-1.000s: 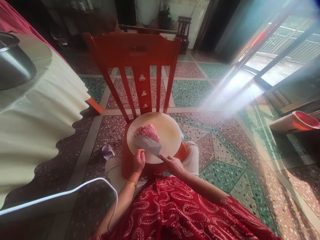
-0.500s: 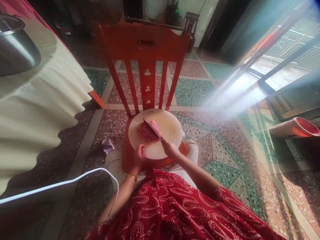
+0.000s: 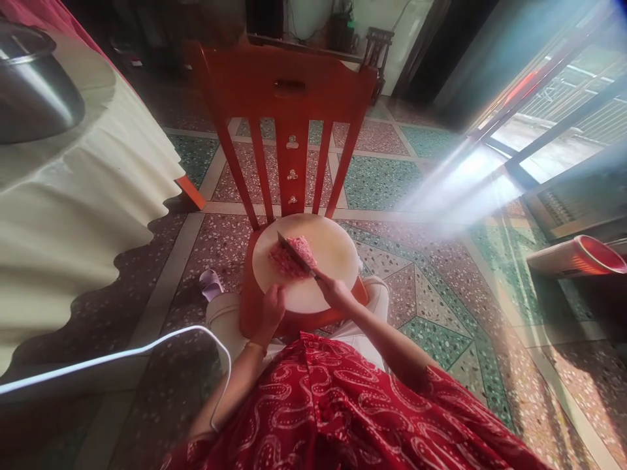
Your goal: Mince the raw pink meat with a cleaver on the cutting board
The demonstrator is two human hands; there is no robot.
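Minced meat [image 3: 287, 262] lies in a flat heap on a round cutting board [image 3: 337, 251], which rests on the seat of a red wooden chair [image 3: 249, 307]. My right hand [image 3: 334, 290] is closed round the handle of a knife [image 3: 295, 252], whose dark blade lies slantwise across the meat. At the board's near left edge is my left hand [image 3: 274, 304], its fingers curled together. Whether those fingers grip the board's rim or anything small is hidden from this angle.
A cloth-covered table [image 3: 112, 143] with a metal pot [image 3: 39, 91] stands at left. A white cable [image 3: 147, 349] crosses in front of my left arm. Right, a bin [image 3: 571, 256] lies on the terrazzo floor near a bright doorway. A lilac slipper [image 3: 210, 285] shows beside the chair.
My left hand has turned slightly and its fingers have shifted at the board's edge. The knife stays over the meat with its blade moved very slightly. The whole view has shifted a little.
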